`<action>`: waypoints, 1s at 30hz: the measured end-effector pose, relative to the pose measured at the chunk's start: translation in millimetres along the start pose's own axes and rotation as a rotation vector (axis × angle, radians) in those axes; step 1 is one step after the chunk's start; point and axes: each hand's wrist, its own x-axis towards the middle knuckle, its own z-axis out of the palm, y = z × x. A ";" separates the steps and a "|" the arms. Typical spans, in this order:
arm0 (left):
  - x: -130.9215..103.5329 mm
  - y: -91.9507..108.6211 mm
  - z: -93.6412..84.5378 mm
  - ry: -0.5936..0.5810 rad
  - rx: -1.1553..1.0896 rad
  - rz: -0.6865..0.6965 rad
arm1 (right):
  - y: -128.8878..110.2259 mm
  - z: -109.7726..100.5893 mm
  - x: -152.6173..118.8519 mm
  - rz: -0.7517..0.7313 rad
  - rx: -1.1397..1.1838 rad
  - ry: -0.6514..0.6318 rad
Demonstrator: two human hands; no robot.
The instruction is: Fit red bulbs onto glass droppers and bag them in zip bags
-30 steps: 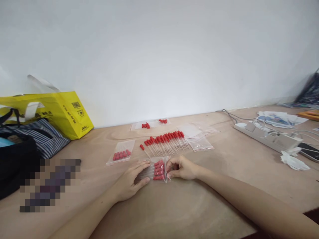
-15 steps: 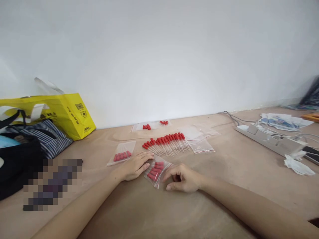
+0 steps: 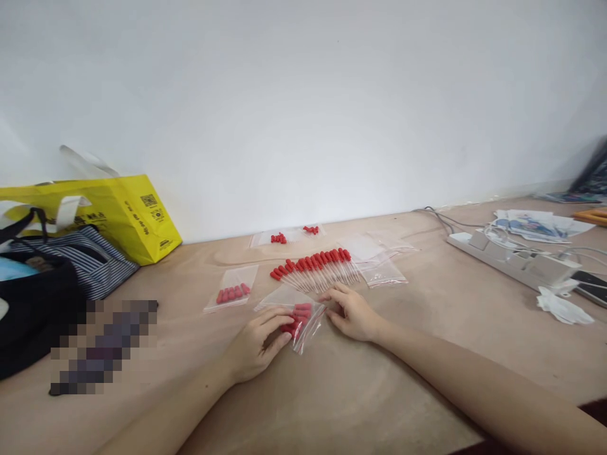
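Observation:
In front of me lies a clear zip bag [image 3: 279, 294] with several red rubber bulbs [image 3: 302, 309] inside. My left hand [image 3: 260, 341] rests at the bag's left side, fingers apart, fingertips over the lower bulbs. At the bag's right edge is my right hand [image 3: 351, 313], fingers curved and parted, nothing visible gripped. Just beyond it, a row of droppers with red bulbs [image 3: 313, 262] and thin clear stems [image 3: 327, 276] fans across the table. Another zip bag [image 3: 240, 277], holding several red bulbs, lies to the left.
Flat clear bags [image 3: 386, 273] lie right of the droppers. Against the wall is a bag with small red pieces [image 3: 279, 238]. A yellow bag [image 3: 142, 221] and striped pouch [image 3: 107, 265] stand left. A white power strip [image 3: 502, 259] with cables and a crumpled tissue [image 3: 562, 306] are right.
My left hand has moved nearer, from the bag's upper left down onto its lower bulbs. The right hand has moved away from me to the bag's upper right edge.

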 end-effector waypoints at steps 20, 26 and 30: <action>-14.2 5.2 -5.3 0.068 0.315 -0.115 | -15.7 14.6 23.4 -0.264 -0.128 -0.141; -0.5 -16.9 -3.1 0.068 0.329 -0.116 | -8.9 28.3 43.3 -0.226 -0.301 -0.110; 8.1 -28.7 -7.0 0.062 0.327 -0.057 | -7.5 29.8 46.8 -0.245 -0.357 -0.074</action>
